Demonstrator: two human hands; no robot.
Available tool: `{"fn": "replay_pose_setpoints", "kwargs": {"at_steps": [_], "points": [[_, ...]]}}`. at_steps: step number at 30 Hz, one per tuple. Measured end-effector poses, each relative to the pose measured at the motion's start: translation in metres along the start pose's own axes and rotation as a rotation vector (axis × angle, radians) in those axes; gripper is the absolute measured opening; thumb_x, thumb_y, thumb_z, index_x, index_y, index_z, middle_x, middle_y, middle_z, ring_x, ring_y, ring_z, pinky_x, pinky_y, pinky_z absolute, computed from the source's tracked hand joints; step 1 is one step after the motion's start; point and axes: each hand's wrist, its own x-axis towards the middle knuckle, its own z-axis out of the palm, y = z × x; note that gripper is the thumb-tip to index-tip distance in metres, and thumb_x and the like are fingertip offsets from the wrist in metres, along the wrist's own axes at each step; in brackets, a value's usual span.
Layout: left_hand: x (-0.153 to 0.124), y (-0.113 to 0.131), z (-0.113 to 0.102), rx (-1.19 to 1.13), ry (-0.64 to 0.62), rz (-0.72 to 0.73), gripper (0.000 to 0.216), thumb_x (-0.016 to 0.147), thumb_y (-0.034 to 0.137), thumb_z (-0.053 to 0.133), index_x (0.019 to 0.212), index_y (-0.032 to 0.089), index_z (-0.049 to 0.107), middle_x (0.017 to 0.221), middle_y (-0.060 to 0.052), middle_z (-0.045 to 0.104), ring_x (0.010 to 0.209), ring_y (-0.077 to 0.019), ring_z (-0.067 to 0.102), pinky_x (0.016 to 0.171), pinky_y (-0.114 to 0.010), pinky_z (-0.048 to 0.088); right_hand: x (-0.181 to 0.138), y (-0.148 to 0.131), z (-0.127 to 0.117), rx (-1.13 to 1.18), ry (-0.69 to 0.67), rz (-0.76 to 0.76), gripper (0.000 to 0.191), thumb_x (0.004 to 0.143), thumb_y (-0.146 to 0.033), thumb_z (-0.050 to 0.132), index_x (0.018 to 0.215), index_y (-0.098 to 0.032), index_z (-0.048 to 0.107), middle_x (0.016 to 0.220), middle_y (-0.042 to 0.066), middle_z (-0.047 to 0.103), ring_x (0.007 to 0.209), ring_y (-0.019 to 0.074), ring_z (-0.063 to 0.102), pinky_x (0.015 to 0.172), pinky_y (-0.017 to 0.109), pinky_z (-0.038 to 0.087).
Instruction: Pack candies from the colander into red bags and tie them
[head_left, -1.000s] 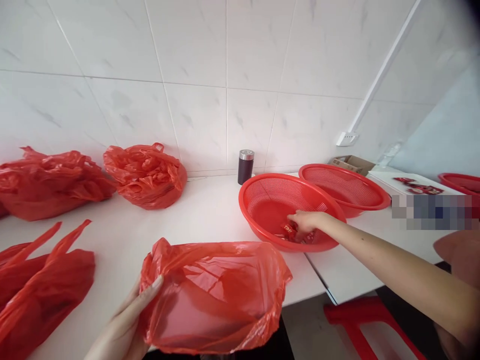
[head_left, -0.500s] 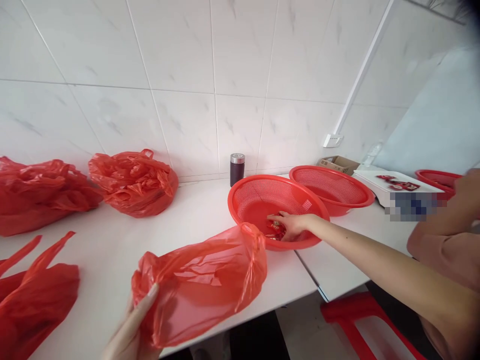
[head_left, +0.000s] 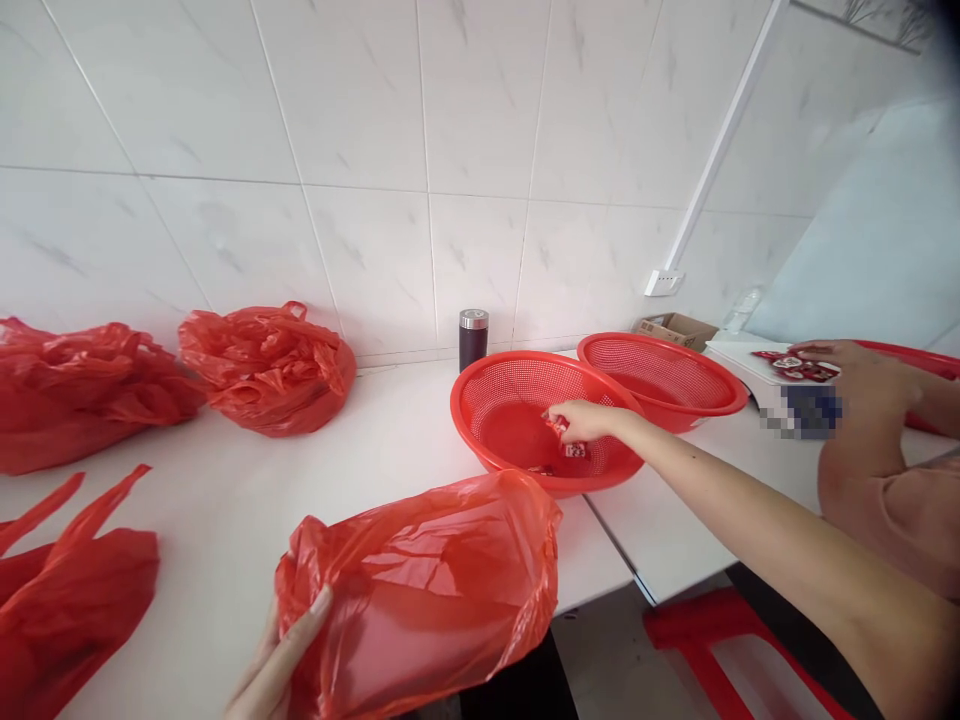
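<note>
A thin red plastic bag (head_left: 442,590) is bunched in my left hand (head_left: 281,655), its thumb pressed on the near-left end. The bag's mouth gapes toward the front rim of a red perforated basket (head_left: 469,415). Inside that basket, my right hand (head_left: 585,422) has its fingers closed on a small red wrapped packet (head_left: 559,424). Another small red and white packet (head_left: 575,450) is just below the fingers. Some more lie low in the basket near its front rim, partly hidden by the bag.
A second red basket (head_left: 739,400) stands behind. At right, a co-worker's hand (head_left: 847,352) reaches over red packets on a white scale (head_left: 731,355). A dark tumbler (head_left: 472,345), a cardboard box (head_left: 675,330) and filled red bags (head_left: 270,370) line the wall. A red stool (head_left: 697,625) is below the table.
My right hand has lifted slightly and closed on a packet. The bag in my left hand has shifted right and down, its mouth wider. The co-worker's hand has come over the scale.
</note>
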Motion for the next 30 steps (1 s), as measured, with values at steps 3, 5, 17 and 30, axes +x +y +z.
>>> {"fn": "replay_pose_setpoints", "kwargs": {"at_steps": [3, 5, 17, 30], "points": [[-0.006, 0.001, 0.011, 0.014, -0.013, -0.012, 0.06, 0.083, 0.012, 0.063, 0.137, 0.032, 0.049, 0.117, -0.005, 0.069, 0.093, -0.0229, 0.071, 0.076, -0.029, 0.061, -0.015, -0.026, -0.027, 0.114, 0.08, -0.077, 0.024, 0.075, -0.018, 0.059, 0.096, -0.021, 0.05, 0.094, 0.003, 0.059, 0.074, 0.0138, 0.059, 0.059, 0.022, 0.045], [-0.009, 0.0, 0.018, 0.004, -0.017, -0.01, 0.059, 0.083, 0.013, 0.063, 0.137, 0.031, 0.049, 0.118, -0.006, 0.069, 0.094, -0.0226, 0.07, 0.074, -0.027, 0.061, -0.034, -0.059, -0.04, 0.28, 0.105, -0.233, 0.02, 0.076, -0.02, 0.058, 0.093, -0.021, 0.048, 0.089, 0.0, 0.057, 0.072, 0.0118, 0.059, 0.061, 0.022, 0.047], [-0.009, -0.005, 0.013, 0.028, 0.004, -0.047, 0.067, 0.075, 0.013, 0.072, 0.136, 0.03, 0.05, 0.104, -0.004, 0.073, 0.075, -0.0175, 0.071, 0.061, -0.021, 0.06, -0.07, -0.172, 0.057, -0.223, -0.122, -0.633, 0.035, 0.077, -0.009, 0.05, 0.11, -0.018, 0.059, 0.105, 0.011, 0.057, 0.078, 0.0184, 0.058, 0.053, 0.025, 0.033], [-0.004, 0.0, 0.005, 0.054, -0.062, -0.012, 0.077, 0.064, 0.015, 0.08, 0.134, 0.031, 0.052, 0.103, -0.004, 0.073, 0.088, -0.0212, 0.07, 0.068, -0.023, 0.06, -0.061, -0.194, 0.055, -0.06, -0.28, -0.782, 0.035, 0.078, -0.017, 0.056, 0.113, -0.023, 0.059, 0.102, 0.006, 0.056, 0.088, 0.0181, 0.054, 0.065, 0.025, 0.039]]}}
